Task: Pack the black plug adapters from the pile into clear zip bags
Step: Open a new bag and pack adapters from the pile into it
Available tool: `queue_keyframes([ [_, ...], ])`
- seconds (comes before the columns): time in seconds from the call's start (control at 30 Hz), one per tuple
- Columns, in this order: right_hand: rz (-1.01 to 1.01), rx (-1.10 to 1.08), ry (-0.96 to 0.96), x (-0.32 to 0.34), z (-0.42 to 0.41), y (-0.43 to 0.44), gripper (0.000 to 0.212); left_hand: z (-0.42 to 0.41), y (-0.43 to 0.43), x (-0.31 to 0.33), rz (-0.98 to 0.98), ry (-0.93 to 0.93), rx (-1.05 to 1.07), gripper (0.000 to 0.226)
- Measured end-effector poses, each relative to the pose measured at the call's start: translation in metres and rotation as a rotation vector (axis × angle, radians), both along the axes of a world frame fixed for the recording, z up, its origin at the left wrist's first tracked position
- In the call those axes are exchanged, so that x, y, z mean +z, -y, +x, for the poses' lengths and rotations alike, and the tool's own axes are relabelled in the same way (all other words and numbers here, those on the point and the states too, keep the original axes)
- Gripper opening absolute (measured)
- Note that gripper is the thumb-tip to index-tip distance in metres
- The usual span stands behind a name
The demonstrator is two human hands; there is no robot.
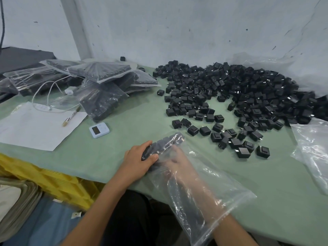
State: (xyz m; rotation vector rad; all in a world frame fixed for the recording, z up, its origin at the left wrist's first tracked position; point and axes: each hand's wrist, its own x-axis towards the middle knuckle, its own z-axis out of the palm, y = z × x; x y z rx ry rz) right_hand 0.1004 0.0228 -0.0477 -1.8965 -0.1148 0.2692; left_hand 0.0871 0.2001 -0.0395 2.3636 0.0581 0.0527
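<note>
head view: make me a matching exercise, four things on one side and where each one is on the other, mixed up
1 timer
2 right hand
3 pile
4 full bags

a back left of the table
b inside the clear bag
c just right of the paper
d right side, by the wall

Pairs: 1-c, 2-b, 3-d, 4-a

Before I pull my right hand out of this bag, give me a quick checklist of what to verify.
1. Left hand grips the clear zip bag at its far end: ok.
2. Adapters in the bag sit packed at that end: ok.
3. Right hand free of them: cannot tell, the plastic blurs it.
4. Bag mouth sealed: not ok, the forearm passes through it.
5. Pile holds more adapters: ok.
</note>
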Motion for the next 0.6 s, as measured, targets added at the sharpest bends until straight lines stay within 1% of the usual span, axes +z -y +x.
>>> queue_keyframes([
  [0.07, 0.023, -0.002, -0.004, 0.003, 0.002, -0.001, 0.034, 0.001, 0.0, 0.0, 0.005, 0.005, -0.004, 0.056],
  [0.13, 0.032, -0.021, -0.034, 0.002, -0.002, -0.001, 0.037, 0.0, 0.0, -0.001, -0.001, 0.003, 0.004, 0.057],
  [0.2, 0.031, -0.105, -0.072, 0.0, -0.005, 0.0, 0.05, 0.0, 0.0, -0.004, -0.01, 0.002, 0.01, 0.057],
  [0.27, 0.081, -0.15, -0.103, -0.002, -0.001, 0.001, 0.065, 0.001, -0.001, -0.005, -0.014, -0.006, 0.006, 0.058],
  [0.33, 0.144, -0.119, -0.125, 0.0, 0.002, 0.002, 0.074, 0.003, -0.002, -0.006, -0.002, -0.014, -0.002, 0.058],
  [0.47, 0.162, -0.054, -0.125, 0.003, 0.004, 0.004, 0.079, 0.005, -0.002, -0.006, 0.031, -0.021, -0.033, 0.057],
  [0.57, 0.2, 0.009, -0.134, 0.005, 0.001, 0.008, 0.089, 0.003, -0.001, -0.007, 0.068, -0.036, -0.086, 0.05],
  [0.6, 0.24, 0.025, -0.153, 0.006, -0.004, 0.01, 0.087, 0.002, -0.001, -0.007, 0.079, -0.049, -0.087, 0.047],
])
